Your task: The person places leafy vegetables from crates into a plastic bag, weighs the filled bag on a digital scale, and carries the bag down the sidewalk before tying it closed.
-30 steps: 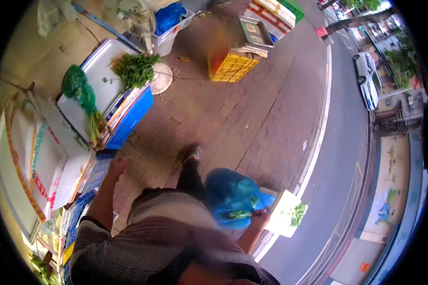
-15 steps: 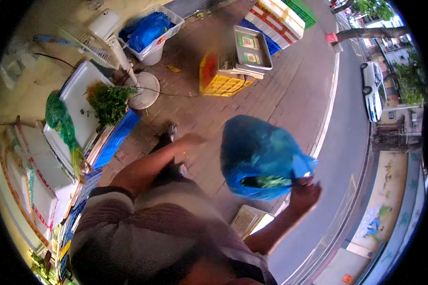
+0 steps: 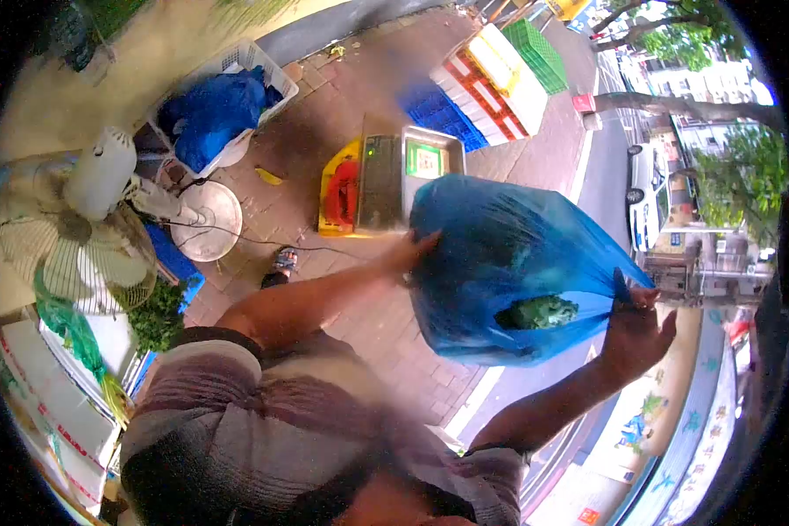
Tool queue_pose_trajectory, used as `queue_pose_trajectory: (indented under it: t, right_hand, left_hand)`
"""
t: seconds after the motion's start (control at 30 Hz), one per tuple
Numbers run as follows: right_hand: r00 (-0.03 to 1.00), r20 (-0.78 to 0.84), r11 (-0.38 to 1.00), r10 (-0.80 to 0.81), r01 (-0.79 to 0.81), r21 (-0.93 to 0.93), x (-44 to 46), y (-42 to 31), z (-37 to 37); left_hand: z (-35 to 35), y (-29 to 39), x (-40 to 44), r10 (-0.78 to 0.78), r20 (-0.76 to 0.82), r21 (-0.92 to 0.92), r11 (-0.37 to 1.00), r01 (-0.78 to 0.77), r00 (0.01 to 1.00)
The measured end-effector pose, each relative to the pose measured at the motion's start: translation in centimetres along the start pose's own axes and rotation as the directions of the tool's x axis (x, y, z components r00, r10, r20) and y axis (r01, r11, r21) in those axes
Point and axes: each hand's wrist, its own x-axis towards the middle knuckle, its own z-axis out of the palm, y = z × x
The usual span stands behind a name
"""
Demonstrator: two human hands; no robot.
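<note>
A blue plastic bag hangs in front of my chest, stretched sideways between both hands. Leafy green contents show through an opening in its side. My right hand is closed on the gathered top of the bag. At the bag's opposite end, my left hand has its fingers on the plastic and appears to grip it; part of these fingers is blurred or hidden.
A metal-topped scale stands on a yellow crate just beyond the bag. To the left are a fan, its round base and a trailing cord. Foam boxes stand farther off; the road lies right.
My left hand has moved right and come onto the bag. My right hand has shifted right and slightly up, stretching the bag. The view has turned, bringing the fan nearer.
</note>
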Motion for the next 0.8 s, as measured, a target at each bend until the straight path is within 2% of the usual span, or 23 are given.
queue_pose_trajectory:
  t: [0.07, 0.1, 0.17, 0.2, 0.23, 0.3, 0.4, 0.5, 0.57, 0.63, 0.67, 0.73, 0.8]
  right_hand:
    - [1.0, -0.007, 0.998, 0.026, -0.025, 0.059, 3.4, 1.2, -0.3]
    - [0.995, -0.097, 0.994, 0.033, -0.022, 0.103, 4.9, 2.0, -0.6]
    - [0.992, -0.087, 0.992, 0.086, -0.077, 0.098, 8.0, 3.8, -1.4]
    - [0.982, -0.151, 0.983, 0.112, -0.087, 0.163, 9.3, 4.8, -1.5]
    - [0.981, -0.162, 0.989, 0.108, -0.09, 0.114, 10.3, 5.9, -1.2]
    - [0.978, -0.144, 0.981, 0.148, -0.128, 0.143, 12.8, 6.9, -2.7]
    - [0.97, -0.17, 0.975, 0.171, -0.142, 0.171, 16.3, 8.7, -4.4]
    - [0.962, -0.051, 0.931, 0.268, -0.245, 0.271, 20.3, 11.3, -6.1]
    - [0.938, 0.001, 0.898, 0.347, -0.332, 0.289, 22.3, 13.3, -6.6]
    - [0.929, -0.039, 0.907, 0.368, -0.349, 0.237, 24.1, 15.4, -8.0]
    - [0.913, -0.032, 0.891, 0.407, -0.389, 0.236, 24.6, 15.9, -8.5]
    - [0.924, -0.058, 0.913, 0.378, -0.362, 0.185, 25.9, 16.4, -9.8]
    - [0.925, 0.025, 0.923, 0.379, -0.379, 0.07, 26.5, 16.6, -11.6]
  left_hand:
    - [-1.9, 3.1, 3.3, 0.192, 0.035, 0.018, 0.981, -0.192, 0.981]
    - [-3.0, 4.5, 4.8, 0.282, 0.048, 0.027, 0.959, -0.283, 0.958]
    - [-4.8, 7.3, 7.8, 0.331, 0.024, -0.071, 0.942, -0.328, 0.943]
    - [-5.6, 8.7, 8.9, 0.336, 0.019, -0.088, 0.939, -0.333, 0.942]
    - [-6.4, 9.9, 9.9, 0.342, 0.014, -0.104, 0.935, -0.338, 0.94]
    - [-7.6, 11.8, 10.9, 0.312, 0.014, -0.077, 0.948, -0.31, 0.95]
    - [-8.0, 13.4, 12.1, 0.384, 0.027, -0.205, 0.906, -0.371, 0.923]
    - [-10.2, 13.0, 16.0, 0.313, -0.003, -0.192, 0.932, -0.307, 0.95]
    - [-13.2, 11.6, 20.4, 0.306, 0.04, -0.215, 0.932, -0.291, 0.951]
    - [-15.0, 9.9, 20.5, 0.291, -0.023, -0.189, 0.938, -0.29, 0.956]
    - [-15.3, 9.3, 19.1, 0.278, -0.102, -0.148, 0.945, -0.291, 0.955]
    - [-15.2, 9.1, 16.7, 0.271, -0.161, -0.196, 0.933, -0.3, 0.949]
    - [-14.3, 8.7, 11.8, 0.042, -0.392, -0.122, 0.988, -0.097, 0.919]
